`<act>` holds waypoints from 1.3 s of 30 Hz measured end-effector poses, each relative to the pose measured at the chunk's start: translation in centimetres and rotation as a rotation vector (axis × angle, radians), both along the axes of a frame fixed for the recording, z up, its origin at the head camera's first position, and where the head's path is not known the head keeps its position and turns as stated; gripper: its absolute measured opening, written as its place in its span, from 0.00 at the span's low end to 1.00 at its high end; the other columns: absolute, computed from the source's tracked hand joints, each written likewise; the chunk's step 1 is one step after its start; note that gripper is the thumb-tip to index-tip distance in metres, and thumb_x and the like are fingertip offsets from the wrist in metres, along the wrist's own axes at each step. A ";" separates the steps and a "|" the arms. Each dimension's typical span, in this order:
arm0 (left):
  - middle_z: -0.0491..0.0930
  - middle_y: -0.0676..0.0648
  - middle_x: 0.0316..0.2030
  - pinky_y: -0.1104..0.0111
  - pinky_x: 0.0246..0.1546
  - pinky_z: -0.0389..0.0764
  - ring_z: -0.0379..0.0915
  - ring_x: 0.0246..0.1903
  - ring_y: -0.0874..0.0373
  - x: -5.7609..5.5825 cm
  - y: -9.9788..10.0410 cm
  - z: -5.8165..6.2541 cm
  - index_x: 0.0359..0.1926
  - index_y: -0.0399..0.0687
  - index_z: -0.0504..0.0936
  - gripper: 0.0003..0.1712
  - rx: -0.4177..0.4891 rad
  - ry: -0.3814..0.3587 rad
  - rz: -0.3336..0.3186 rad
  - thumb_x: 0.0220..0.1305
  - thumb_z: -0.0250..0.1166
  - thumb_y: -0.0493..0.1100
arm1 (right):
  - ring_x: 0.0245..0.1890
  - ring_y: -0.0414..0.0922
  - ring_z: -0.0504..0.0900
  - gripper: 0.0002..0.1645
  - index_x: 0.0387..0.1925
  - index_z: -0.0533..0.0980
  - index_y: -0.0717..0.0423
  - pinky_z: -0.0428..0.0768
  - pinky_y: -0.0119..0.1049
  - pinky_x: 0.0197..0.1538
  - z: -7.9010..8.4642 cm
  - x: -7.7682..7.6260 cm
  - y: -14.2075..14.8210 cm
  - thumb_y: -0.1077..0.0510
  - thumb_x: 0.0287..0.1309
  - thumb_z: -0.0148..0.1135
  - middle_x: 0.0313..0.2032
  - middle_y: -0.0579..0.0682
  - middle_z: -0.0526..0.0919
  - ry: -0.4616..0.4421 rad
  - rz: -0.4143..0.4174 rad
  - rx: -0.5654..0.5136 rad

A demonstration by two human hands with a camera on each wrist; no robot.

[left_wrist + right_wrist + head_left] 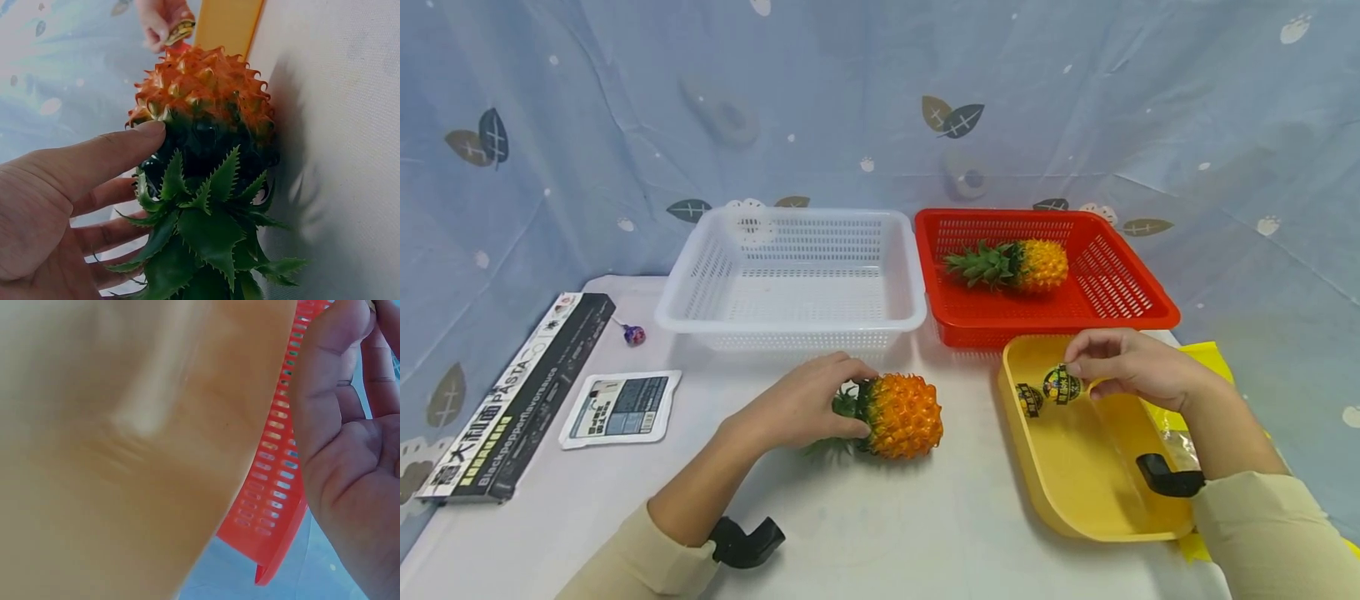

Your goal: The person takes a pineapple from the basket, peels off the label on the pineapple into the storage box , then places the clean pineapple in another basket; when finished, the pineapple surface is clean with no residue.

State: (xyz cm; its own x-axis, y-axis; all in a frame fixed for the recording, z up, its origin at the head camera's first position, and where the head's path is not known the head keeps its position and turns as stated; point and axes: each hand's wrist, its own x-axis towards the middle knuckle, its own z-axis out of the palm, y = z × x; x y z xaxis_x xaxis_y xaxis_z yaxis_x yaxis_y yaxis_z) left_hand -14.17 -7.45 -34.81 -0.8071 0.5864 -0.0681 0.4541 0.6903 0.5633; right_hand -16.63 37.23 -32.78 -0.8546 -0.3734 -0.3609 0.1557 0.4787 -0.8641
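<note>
A toy-like pineapple (pixel 906 417) with an orange, spiky body and green leaves lies on the white tabletop. My left hand (pixel 805 400) grips it at the neck where the leaves begin. In the left wrist view the thumb (pixel 122 150) presses its dark green part, with the fingers behind. Over the yellow tray (pixel 1075 475), my right hand (pixel 1138 367) pinches a round black-and-yellow label (pixel 1062 385) between thumb and fingertips. A similar label (pixel 1028 400) shows at the tray's left side. In the right wrist view the pinched label is nearly out of frame.
A white basket (pixel 790 325) stands at the back; beside it, a red basket (pixel 1052 323) holds another pineapple (pixel 1042 265). Leftward lie a long pasta box (pixel 520 400), a white packaged item (pixel 621 408) and a lollipop (pixel 634 335). A yellow packet (pixel 1213 358) pokes out beside the tray.
</note>
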 end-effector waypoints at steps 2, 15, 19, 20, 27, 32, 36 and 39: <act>0.81 0.50 0.57 0.52 0.66 0.76 0.76 0.61 0.50 -0.1 0.0 0.0 0.66 0.50 0.78 0.36 0.001 0.004 -0.006 0.57 0.79 0.50 | 0.36 0.51 0.82 0.05 0.46 0.79 0.57 0.89 0.43 0.44 -0.1 0.0 0.2 0.61 0.73 0.60 0.37 0.47 0.81 -0.012 0.002 -0.007; 0.81 0.51 0.57 0.52 0.66 0.76 0.76 0.60 0.52 -0.2 -0.1 0.1 0.65 0.52 0.78 0.36 0.005 -0.004 -0.006 0.57 0.78 0.50 | 0.38 0.50 0.83 0.16 0.50 0.76 0.66 0.89 0.41 0.44 0.2 -0.1 0.1 0.56 0.71 0.62 0.38 0.51 0.83 0.009 0.024 0.167; 0.81 0.51 0.57 0.52 0.66 0.76 0.76 0.60 0.51 -0.2 -0.1 0.2 0.65 0.52 0.78 0.36 0.005 -0.003 -0.005 0.56 0.78 0.50 | 0.38 0.49 0.82 0.15 0.50 0.76 0.66 0.88 0.40 0.42 0.0 0.0 -0.2 0.58 0.70 0.62 0.39 0.53 0.83 0.055 0.018 0.248; 0.81 0.51 0.57 0.52 0.66 0.76 0.76 0.60 0.51 -0.1 -0.2 0.2 0.65 0.51 0.78 0.36 0.005 -0.003 -0.005 0.56 0.79 0.49 | 0.37 0.48 0.82 0.15 0.51 0.76 0.66 0.88 0.40 0.41 -0.1 0.0 -0.2 0.58 0.70 0.62 0.39 0.53 0.82 0.066 0.022 0.264; 0.81 0.51 0.57 0.52 0.66 0.76 0.76 0.60 0.51 -0.1 -0.1 0.2 0.65 0.51 0.78 0.35 -0.001 -0.009 -0.008 0.57 0.78 0.49 | 0.36 0.47 0.79 0.15 0.52 0.76 0.62 0.87 0.39 0.38 -0.6 0.0 -0.6 0.59 0.69 0.63 0.38 0.53 0.79 0.090 0.046 0.344; 0.81 0.50 0.56 0.52 0.66 0.77 0.76 0.60 0.51 -0.1 -0.1 0.1 0.65 0.50 0.78 0.35 -0.008 -0.006 -0.010 0.57 0.78 0.49 | 0.35 0.47 0.78 0.11 0.49 0.78 0.63 0.86 0.40 0.37 -1.0 0.0 -0.8 0.62 0.68 0.62 0.34 0.51 0.78 0.081 0.074 0.367; 0.81 0.50 0.57 0.52 0.66 0.77 0.77 0.60 0.51 -0.2 -0.1 0.1 0.65 0.50 0.78 0.35 -0.008 0.000 -0.015 0.57 0.78 0.49 | 0.33 0.46 0.78 0.08 0.45 0.79 0.64 0.85 0.39 0.34 -1.4 -0.1 -0.9 0.63 0.68 0.62 0.34 0.50 0.79 0.118 0.089 0.409; 0.81 0.50 0.57 0.52 0.66 0.77 0.77 0.60 0.51 -0.2 -0.1 0.1 0.65 0.49 0.78 0.35 -0.005 0.003 -0.017 0.57 0.78 0.49 | 0.31 0.45 0.78 0.08 0.44 0.80 0.65 0.84 0.38 0.32 -1.5 -0.1 -1.2 0.64 0.66 0.64 0.35 0.51 0.81 0.165 0.095 0.451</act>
